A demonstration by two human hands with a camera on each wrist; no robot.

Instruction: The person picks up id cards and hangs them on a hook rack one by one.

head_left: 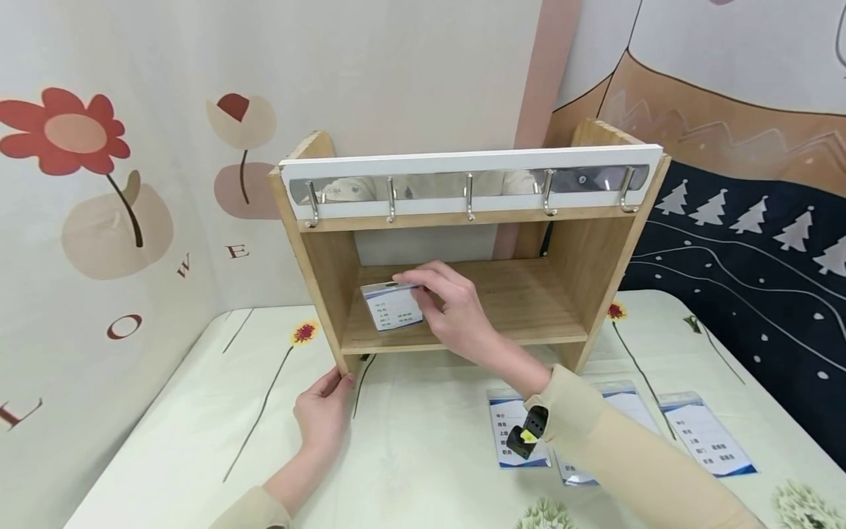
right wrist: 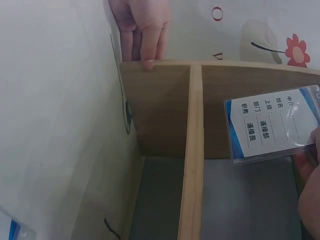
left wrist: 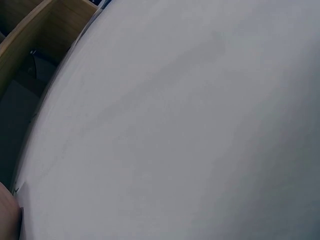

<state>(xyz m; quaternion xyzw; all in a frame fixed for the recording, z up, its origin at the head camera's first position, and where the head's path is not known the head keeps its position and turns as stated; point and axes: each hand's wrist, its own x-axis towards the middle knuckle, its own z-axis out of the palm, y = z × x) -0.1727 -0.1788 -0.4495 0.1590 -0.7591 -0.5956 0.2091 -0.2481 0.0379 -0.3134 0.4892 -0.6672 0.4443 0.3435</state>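
My right hand (head_left: 456,308) pinches the top edge of a name badge (head_left: 393,308) in a clear plastic sleeve. The badge is held tilted in front of the lower board of a wooden shelf rack (head_left: 515,294), below its row of metal hooks (head_left: 469,197). In the right wrist view the printed side of the badge (right wrist: 267,122) shows, with blue corners. At the foot of the rack's left side panel, my left hand (head_left: 324,415) grips the panel's front edge between thumb and fingers. The left wrist view shows mostly pale cloth.
Several more badges lie on the table to the right, among them one badge (head_left: 707,433) at the far right and another badge (head_left: 509,430) partly under my right forearm. A pale flowered cloth (head_left: 423,441) covers the table. Printed curtains (head_left: 410,73) hang behind the rack.
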